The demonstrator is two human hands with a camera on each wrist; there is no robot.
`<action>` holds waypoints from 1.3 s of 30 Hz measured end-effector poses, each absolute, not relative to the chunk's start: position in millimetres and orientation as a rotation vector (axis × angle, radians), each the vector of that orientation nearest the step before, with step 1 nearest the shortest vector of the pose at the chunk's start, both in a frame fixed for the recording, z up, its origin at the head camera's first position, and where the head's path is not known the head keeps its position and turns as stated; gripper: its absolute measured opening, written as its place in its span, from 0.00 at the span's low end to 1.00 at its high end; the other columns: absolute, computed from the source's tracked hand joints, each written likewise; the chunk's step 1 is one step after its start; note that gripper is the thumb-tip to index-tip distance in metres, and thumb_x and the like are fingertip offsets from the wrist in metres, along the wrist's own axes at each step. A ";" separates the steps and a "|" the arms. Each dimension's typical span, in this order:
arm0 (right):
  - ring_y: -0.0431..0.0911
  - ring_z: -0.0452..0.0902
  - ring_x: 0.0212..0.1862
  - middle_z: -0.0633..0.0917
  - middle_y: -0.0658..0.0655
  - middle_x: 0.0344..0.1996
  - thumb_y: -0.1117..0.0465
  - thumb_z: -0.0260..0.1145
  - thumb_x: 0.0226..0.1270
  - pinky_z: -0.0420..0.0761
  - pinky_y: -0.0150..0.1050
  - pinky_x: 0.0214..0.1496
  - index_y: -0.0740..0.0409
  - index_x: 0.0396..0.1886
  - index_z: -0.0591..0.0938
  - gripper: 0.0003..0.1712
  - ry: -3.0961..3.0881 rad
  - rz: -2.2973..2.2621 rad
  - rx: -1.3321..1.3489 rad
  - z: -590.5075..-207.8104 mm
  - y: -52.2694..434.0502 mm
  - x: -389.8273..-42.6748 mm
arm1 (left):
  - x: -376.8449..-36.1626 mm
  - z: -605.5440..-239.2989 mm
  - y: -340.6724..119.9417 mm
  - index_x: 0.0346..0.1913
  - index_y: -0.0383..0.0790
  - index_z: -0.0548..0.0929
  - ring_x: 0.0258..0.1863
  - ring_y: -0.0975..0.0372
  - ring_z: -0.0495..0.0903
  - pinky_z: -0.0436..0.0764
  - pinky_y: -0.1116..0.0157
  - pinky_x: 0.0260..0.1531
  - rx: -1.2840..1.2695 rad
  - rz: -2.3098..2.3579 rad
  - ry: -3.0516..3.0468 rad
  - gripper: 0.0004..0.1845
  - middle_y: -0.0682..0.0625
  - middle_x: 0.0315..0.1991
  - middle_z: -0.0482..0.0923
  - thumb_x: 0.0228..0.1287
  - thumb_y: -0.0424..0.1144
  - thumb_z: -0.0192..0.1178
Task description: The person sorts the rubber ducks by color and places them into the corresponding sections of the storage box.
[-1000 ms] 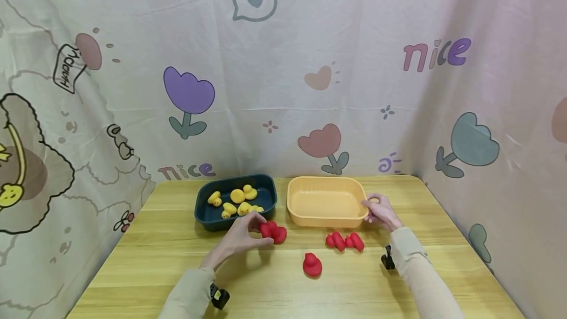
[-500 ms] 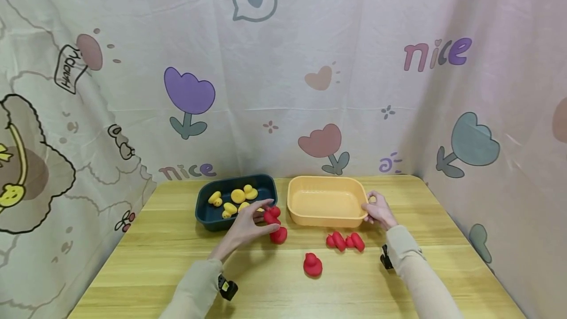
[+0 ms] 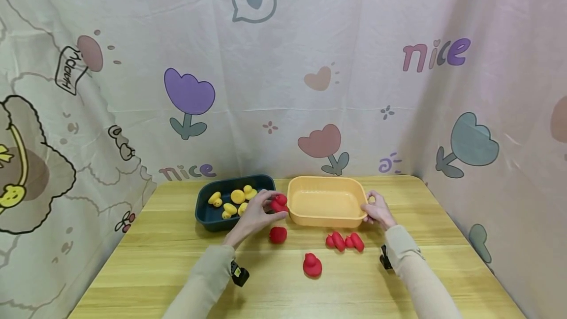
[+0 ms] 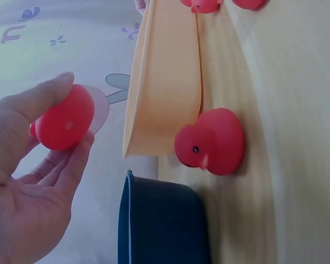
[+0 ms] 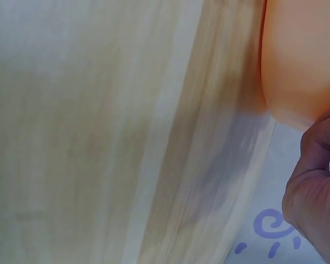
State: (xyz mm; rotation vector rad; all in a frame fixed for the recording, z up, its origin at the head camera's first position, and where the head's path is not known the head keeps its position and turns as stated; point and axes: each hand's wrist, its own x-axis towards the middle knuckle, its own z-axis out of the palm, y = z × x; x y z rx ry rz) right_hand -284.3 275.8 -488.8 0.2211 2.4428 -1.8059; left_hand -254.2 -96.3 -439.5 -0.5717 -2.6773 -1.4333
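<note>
**Red duck held beside the orange tray**

A small, glossy red duck (image 3: 279, 203) sits pinched in the left hand (image 3: 254, 214), raised by the orange tray (image 3: 325, 220) and its left rim. The right hand (image 3: 378, 209) grips the tray's right end.

Ducks (image 3: 232, 201) in left tray (image 3: 208, 216); right tray (image 3: 325, 221) beside; 4 ducks (image 3: 312, 264) in front.

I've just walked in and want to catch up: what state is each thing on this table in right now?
Left hand: pinches a small red rubber duck, lifted off the table.
Right hand: grips the rim of the pale orange plastic tray.
Pale orange plastic tray: holds nothing.
Dark blue plastic tray: holds several yellow rubber ducks.
Four other red rubber ducks: loose on the wooden table.
</note>
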 end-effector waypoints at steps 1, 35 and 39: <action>0.34 0.68 0.09 0.76 0.50 0.12 0.78 0.53 0.59 0.68 0.25 0.11 0.67 0.46 0.64 0.16 2.443 -1.805 0.222 -488.7 275.5 -284.0 | -256.3 -439.3 -94.2 0.61 0.44 0.80 0.51 0.52 0.84 0.88 0.54 0.54 -0.570 -1.429 -2.675 0.28 0.47 0.48 0.76 0.57 0.43 0.75; 0.34 0.67 0.10 0.76 0.49 0.11 0.77 0.52 0.59 0.67 0.25 0.12 0.68 0.47 0.63 0.16 2.441 -1.813 0.211 -488.3 274.6 -282.3 | -281.2 -443.9 -14.2 0.58 0.35 0.76 0.50 0.49 0.82 0.88 0.54 0.53 -0.381 -1.522 -2.502 0.26 0.38 0.53 0.83 0.59 0.38 0.74; 0.34 0.67 0.10 0.76 0.50 0.11 0.77 0.52 0.60 0.67 0.25 0.12 0.67 0.46 0.64 0.16 2.441 -1.814 0.220 -488.7 274.5 -282.4 | -284.7 -444.1 -9.0 0.60 0.33 0.75 0.54 0.47 0.81 0.85 0.52 0.58 -0.361 -1.493 -2.498 0.27 0.37 0.57 0.82 0.61 0.38 0.72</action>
